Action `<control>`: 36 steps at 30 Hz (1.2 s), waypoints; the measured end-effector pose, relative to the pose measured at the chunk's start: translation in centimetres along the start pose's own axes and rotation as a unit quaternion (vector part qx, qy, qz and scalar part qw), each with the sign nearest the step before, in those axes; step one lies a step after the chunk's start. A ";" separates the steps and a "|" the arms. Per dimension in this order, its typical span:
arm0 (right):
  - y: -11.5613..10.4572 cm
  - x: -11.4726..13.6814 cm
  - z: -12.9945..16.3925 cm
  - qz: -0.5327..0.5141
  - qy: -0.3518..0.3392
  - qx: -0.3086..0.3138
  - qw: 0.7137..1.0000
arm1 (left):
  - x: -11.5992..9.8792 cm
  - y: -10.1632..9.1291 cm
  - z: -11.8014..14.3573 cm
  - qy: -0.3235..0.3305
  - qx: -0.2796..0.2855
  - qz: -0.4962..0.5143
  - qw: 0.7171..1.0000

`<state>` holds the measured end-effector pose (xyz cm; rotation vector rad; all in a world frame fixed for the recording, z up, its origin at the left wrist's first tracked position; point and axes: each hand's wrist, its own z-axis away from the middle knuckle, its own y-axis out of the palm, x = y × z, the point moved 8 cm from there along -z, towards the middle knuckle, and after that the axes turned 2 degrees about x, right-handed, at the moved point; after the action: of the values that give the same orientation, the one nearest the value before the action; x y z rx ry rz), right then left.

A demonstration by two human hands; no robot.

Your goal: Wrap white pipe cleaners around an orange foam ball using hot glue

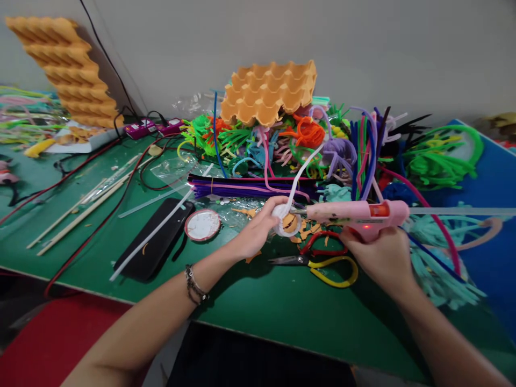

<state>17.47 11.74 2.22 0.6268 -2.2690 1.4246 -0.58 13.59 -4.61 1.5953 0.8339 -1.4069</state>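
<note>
My left hand (260,228) pinches a small round piece wound with white pipe cleaner (287,228), an orange-brown centre showing in it. The loose end of that white pipe cleaner sticks up and to the right. In my right hand (377,258) is a pink hot glue gun (358,213), its small light glowing red and a clear glue stick (459,211) jutting from its back. The gun's nozzle meets or nearly meets the round piece's upper edge. Below lie scissors (302,261) with one red and one yellow handle.
Bundles of coloured pipe cleaners (237,145) crowd the back, an orange egg tray (270,91) on top. A black phone (155,239), a round white lid (202,225) and wooden sticks (92,207) lie left. Red-black cables (123,201) cross the green table (242,306).
</note>
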 end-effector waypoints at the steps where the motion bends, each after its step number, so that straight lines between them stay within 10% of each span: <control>1: 0.1 0.1 0.0 -0.001 -0.014 0.003 1.000 | 0.0 0.0 0.0 -0.002 0.000 -0.005 1.000; 36: 0.4 -0.7 0.3 0.079 -0.032 0.006 0.996 | 0.5 -0.4 -0.1 0.001 -0.015 -0.030 0.999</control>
<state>17.80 11.76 1.47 0.5123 -2.4077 1.5119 -0.78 13.80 -5.17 1.5605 0.9070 -1.4275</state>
